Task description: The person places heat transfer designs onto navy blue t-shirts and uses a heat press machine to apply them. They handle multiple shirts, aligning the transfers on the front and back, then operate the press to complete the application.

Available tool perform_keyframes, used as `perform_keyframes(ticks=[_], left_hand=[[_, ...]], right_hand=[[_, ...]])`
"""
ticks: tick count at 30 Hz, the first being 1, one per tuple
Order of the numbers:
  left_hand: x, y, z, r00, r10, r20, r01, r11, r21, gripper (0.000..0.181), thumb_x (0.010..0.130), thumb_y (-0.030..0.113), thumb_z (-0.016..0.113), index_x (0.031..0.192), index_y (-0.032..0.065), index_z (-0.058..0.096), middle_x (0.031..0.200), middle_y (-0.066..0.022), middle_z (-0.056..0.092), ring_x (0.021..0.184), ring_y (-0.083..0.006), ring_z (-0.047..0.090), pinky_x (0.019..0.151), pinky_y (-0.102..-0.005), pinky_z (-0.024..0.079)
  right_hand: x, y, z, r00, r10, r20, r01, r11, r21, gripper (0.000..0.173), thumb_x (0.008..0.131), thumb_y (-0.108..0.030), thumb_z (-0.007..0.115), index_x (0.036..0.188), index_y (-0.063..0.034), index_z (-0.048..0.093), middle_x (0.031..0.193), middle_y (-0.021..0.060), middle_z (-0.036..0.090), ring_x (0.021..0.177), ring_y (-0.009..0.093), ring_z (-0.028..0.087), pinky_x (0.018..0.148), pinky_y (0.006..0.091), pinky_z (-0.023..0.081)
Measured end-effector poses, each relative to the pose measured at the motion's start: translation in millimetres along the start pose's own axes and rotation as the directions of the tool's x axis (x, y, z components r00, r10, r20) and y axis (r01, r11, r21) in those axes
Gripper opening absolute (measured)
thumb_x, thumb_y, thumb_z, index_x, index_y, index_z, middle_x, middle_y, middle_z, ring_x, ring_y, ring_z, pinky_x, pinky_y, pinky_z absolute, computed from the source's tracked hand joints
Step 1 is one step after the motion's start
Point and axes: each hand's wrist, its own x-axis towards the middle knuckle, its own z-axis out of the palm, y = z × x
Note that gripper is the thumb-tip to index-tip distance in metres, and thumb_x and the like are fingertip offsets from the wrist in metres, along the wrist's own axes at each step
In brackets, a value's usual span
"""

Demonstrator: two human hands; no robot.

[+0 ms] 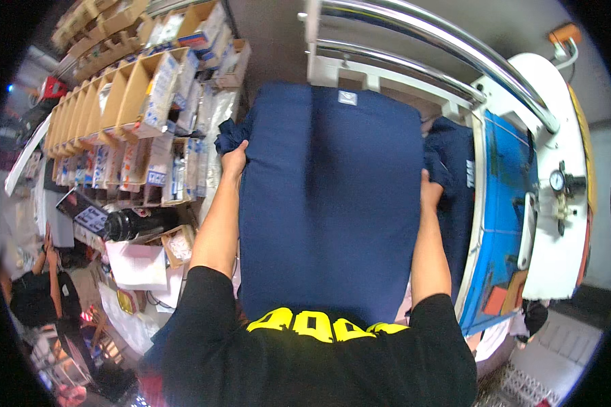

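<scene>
A navy blue fabric garment (356,203) lies spread out in front of my chest, reaching away from me with fairly straight sides. Near its far edge sits a small pale label (347,97) with a mark on it. My left hand (235,156) grips the garment's left side, where a bunched part of the cloth (232,136) sticks out. On the opposite side my right hand (431,192) holds the right edge, the thumb pointing away from me. More navy cloth (450,147) with white print hangs just beyond that hand. Whatever supports the garment is hidden beneath it.
Chrome rails (438,51) and a white machine frame (555,152) with a pressure gauge (557,180) stand ahead and right, beside a blue panel (504,203). Leftward are divided cardboard boxes (127,102), a black bottle (142,224) and papers (136,264). Another person (46,295) is at far left.
</scene>
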Motion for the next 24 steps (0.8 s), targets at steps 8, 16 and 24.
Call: perform_keyframes(ticks=[8,16,24], left_hand=[[-170,-12,-60,0.69,-0.275,0.669,0.517,0.835,-0.189,0.058,0.099,0.046,0.052,0.138,0.0032,0.054,0.129,-0.0128,0.063,0.113,-0.0249,0.063,0.095,-0.0366,0.051],[-209,-123,-101,0.799,-0.048,0.599,0.392,0.797,-0.46,0.05,0.1,0.035,0.054,0.137,0.0015,0.053,0.129,-0.0111,0.062,0.113,-0.0229,0.061,0.094,-0.035,0.051],[-242,-136,-243,0.694,-0.272,0.666,0.547,0.801,-0.243,0.03,0.095,0.031,0.065,0.112,0.0069,0.066,0.103,-0.0075,0.072,0.089,-0.0212,0.07,0.081,-0.041,0.058]], right_hand=[[-109,60,-75,0.646,0.087,0.759,-0.678,0.523,0.517,0.064,0.101,-0.049,0.051,0.135,0.0052,0.051,0.134,0.0174,0.059,0.116,0.029,0.061,0.103,0.0402,0.044],[-165,144,-85,0.756,0.245,0.607,-0.466,0.853,0.237,0.054,0.102,-0.045,0.051,0.133,-0.0005,0.058,0.127,0.0132,0.064,0.113,0.026,0.062,0.104,0.0395,0.044],[-224,201,-178,0.52,0.011,0.854,-0.778,0.418,0.468,0.039,0.1,-0.025,0.058,0.127,0.0033,0.057,0.126,0.013,0.064,0.116,0.025,0.06,0.104,0.0399,0.044]])
